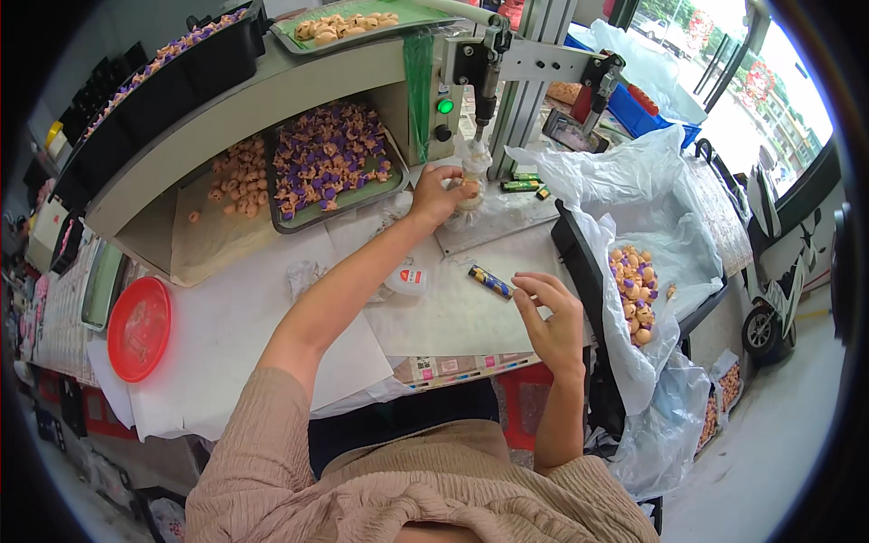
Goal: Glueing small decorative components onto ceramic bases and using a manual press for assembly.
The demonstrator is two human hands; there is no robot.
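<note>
My left hand (pixel 439 195) reaches to the press fixture (pixel 477 161), its thumb and fingers closed round a small tan rounded piece (pixel 471 188) under the press's vertical spindle (pixel 486 95). Part of that piece is hidden by my fingers. Over the right side of the white-covered table, my right hand (pixel 552 324) hangs with fingers loosely bent and apart, nothing visible between them. Just left of its fingertips lies a short dark blue and gold cylinder (pixel 491 281). A white bottle with a red label (pixel 409 281) lies beneath my left forearm.
A dark tray (pixel 281 217) of purple and tan pieces sits under the shelf, beside loose tan balls (pixel 243 181). At right, a plastic-lined black bin (pixel 570 244) holds finished-looking tan and purple pieces (pixel 634 294). A red round tray (pixel 140 328) lies left.
</note>
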